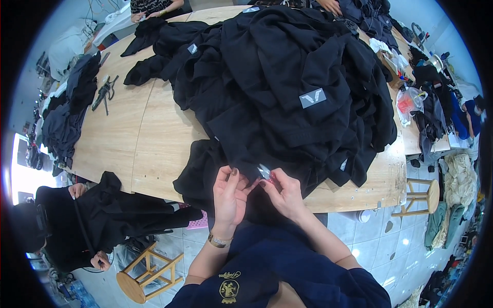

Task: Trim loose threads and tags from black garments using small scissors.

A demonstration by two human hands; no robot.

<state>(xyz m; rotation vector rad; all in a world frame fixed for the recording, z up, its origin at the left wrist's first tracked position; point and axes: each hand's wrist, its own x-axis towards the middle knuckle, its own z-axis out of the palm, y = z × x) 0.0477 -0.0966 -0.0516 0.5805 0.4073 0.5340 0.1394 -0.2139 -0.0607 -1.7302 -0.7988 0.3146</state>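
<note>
The right grip [287, 195] is wrapped around small red-handled snips [264, 171]. Just left of it, the left grip [230, 197] curls beside black garments [280, 102]; whether it pinches them, I cannot tell. They heap beyond both grips on the wooden surface [164, 126].

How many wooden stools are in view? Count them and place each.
2: the lower-left stool, in the picture's lower left, and the right-hand stool, toward its right edge. More may be hidden.

Garment pile [277, 102] on table [115, 136]
</note>
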